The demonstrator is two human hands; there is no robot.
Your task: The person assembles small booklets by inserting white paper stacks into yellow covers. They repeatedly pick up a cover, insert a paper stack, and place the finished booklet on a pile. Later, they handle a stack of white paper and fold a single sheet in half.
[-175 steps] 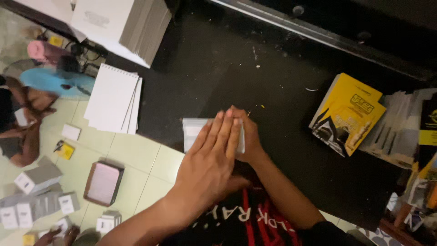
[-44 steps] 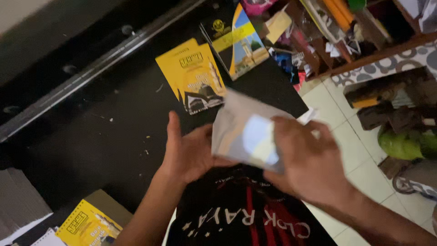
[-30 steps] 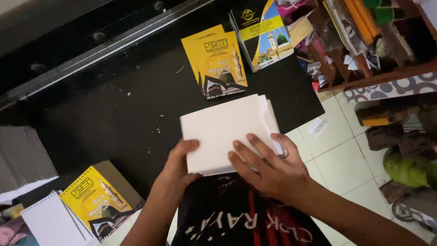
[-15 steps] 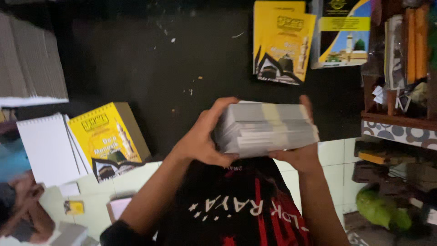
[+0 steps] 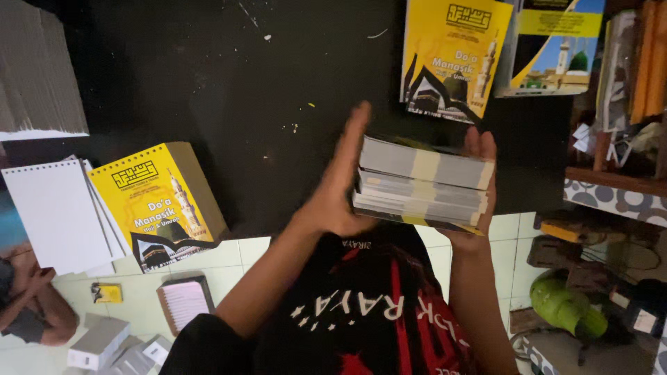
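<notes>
Both hands up off desk [image 5: 208,83], near its front edge. Left hand [image 5: 340,187] flat against left end of paper stack [image 5: 422,184], fingers straight, together. Right hand [image 5: 478,187] cups right end, fingers curled up over edge. Stack held level, long axis left-right, broad face up. Looks weighty, loose sheets, likely to fan or slip — best squeezed at both ends. Yellow booklet [image 5: 448,59] lies on desk beyond.

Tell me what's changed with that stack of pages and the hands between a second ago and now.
A second ago the stack of pages lay flat on the black table, face up under both hands. Now it is lifted off the table and turned edge-on toward the camera, clamped between the left hand and the right hand at its two ends. Both hands kept hold throughout. The yellow spiral-bound booklets remain on the table.
</notes>
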